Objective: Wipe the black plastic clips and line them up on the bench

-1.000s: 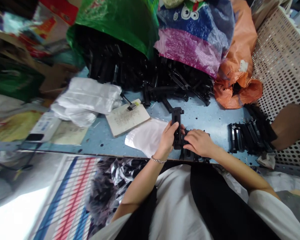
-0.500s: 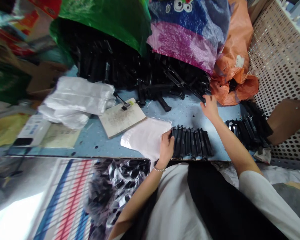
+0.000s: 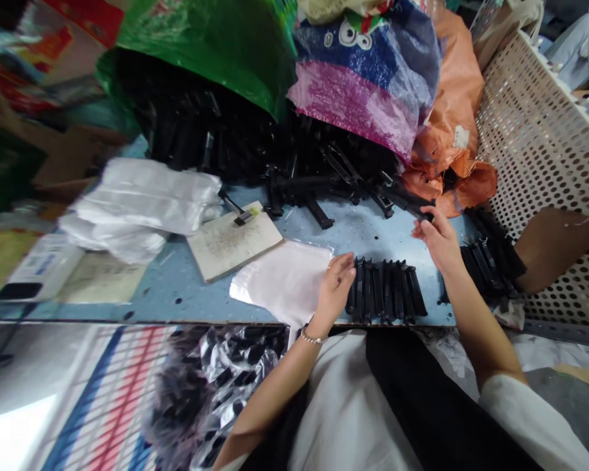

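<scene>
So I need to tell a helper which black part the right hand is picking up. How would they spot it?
Find the orange bag at the table's far side. Just below it, the right hand pinches one black part, apart from the neat row.

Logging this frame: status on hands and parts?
Left hand steadies row of black parts. Right hand grips one black part near pile. White bag lies beside row.

Black parts on a pale blue worktop

Black plastic clips (image 3: 385,291) are seen on the speckled blue worktop (image 3: 196,288); green (image 3: 216,46), orange (image 3: 451,131) and blue-pink bags (image 3: 368,85) are piled behind.
</scene>
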Motion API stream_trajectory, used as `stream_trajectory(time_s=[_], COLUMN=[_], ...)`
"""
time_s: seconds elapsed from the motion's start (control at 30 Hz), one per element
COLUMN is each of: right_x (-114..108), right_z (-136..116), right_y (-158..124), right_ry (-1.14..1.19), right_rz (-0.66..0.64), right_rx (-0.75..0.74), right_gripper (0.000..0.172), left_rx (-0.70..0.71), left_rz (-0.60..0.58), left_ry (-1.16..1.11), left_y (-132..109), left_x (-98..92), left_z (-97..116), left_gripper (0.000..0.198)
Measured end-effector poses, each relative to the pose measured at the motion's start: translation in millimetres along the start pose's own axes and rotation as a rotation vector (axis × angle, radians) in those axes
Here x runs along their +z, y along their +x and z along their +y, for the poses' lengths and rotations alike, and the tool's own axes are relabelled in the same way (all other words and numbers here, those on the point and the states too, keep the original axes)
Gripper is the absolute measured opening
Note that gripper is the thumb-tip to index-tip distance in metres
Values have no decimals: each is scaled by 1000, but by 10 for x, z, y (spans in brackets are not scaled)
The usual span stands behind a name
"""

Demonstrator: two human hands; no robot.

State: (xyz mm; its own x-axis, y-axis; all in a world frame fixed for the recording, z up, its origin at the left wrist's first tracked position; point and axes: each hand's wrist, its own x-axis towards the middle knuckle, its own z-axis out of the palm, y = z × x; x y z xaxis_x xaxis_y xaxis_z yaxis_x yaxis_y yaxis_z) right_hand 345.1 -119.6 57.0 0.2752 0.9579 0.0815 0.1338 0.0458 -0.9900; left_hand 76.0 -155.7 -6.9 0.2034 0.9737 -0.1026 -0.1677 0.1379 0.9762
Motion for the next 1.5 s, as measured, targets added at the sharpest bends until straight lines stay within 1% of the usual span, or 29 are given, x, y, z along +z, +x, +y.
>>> stream_trajectory(time_s=[0.07,0.1,0.13,0.17,0.23,0.27,0.3,0.33,0.37,0.4,0.47,0.5,0.57,0.6,0.67,0.73,0.8,0.87,0.9,0.97,1.03,1.1,1.17,1.23,1.33,1.4,1.43,1.47,1.5], right_x=[110,193,280,360,461,475,467,447,425,411,438,482,613,685,804,870,884,863,844,791,726,664,630,648,755,821,835,831,811], right_z=[-56,-62,-59,-53,-62,-86,-124,-173,-229,-282,-358,-373,-352,-321,-240,-156,-100,-91,-107,-174,-267,-356,-413,-423,-364,-322,-314,-319,-336], right_y=[-395,-576,-735,-866,-1024,-1046,-1029,-978,-899,-799,-576,-471,-311,-264,-229,-248,-279,-283,-268,-205,-112,-24,17,-19,-191,-302,-330,-335,-315], right_ry=[191,263,320,357,342,280,185,66,-62,-189,-412,-500,-610,-624,-579,-470,-344,-303,-339,-495,-669,-777,-806,-722,-499,-418,-420,-452,-505], right_rz=[-47,-85,-125,-174,-327,-419,-492,-519,-492,-421,-262,-222,-231,-250,-286,-307,-306,-293,-298,-335,-401,-476,-544,-563,-484,-500,-527,-550,-554], right_rx=[104,164,214,249,276,271,251,212,149,59,-169,-280,-434,-470,-462,-384,-292,-271,-305,-439,-569,-639,-658,-600,-377,-245,-219,-232,-282], right_gripper=[37,37,38,40,45,46,47,46,44,43,39,37,35,35,35,33,34,37,39,41,40,38,38,43,57,67,69,67,63], left_rx=[-97,-110,-99,-77,-59,-72,-95,-119,-136,-146,-153,-158,-173,-183,-205,-209,-195,-175,-167,-168,-177,-198,-217,-217,-167,-139,-137,-145,-160], left_rz=[-167,-219,-228,-200,-111,-89,-96,-126,-165,-198,-236,-245,-240,-230,-202,-184,-187,-200,-205,-216,-214,-211,-209,-206,-188,-195,-201,-207,-210], left_ry=[-221,-326,-418,-491,-575,-594,-602,-600,-594,-582,-541,-512,-454,-435,-418,-419,-436,-454,-458,-452,-449,-439,-418,-389,-335,-296,-284,-279,-280], left_y=[112,168,219,263,314,319,309,286,251,207,105,54,-35,-67,-98,-91,-63,-34,-26,-24,-42,-72,-105,-133,-153,-149,-144,-136,-128], left_x=[211,315,407,476,531,518,485,440,392,349,293,282,283,288,288,269,237,204,190,169,158,156,162,171,163,134,114,92,71], left_z=[115,168,217,263,341,374,402,427,448,467,501,516,538,543,542,538,547,573,592,635,674,701,712,708,696,697,702,709,718], left_gripper=[50,56,61,62,53,49,46,45,45,48,57,60,61,59,52,50,53,54,54,54,61,74,84,86,88,89,89,88,88])
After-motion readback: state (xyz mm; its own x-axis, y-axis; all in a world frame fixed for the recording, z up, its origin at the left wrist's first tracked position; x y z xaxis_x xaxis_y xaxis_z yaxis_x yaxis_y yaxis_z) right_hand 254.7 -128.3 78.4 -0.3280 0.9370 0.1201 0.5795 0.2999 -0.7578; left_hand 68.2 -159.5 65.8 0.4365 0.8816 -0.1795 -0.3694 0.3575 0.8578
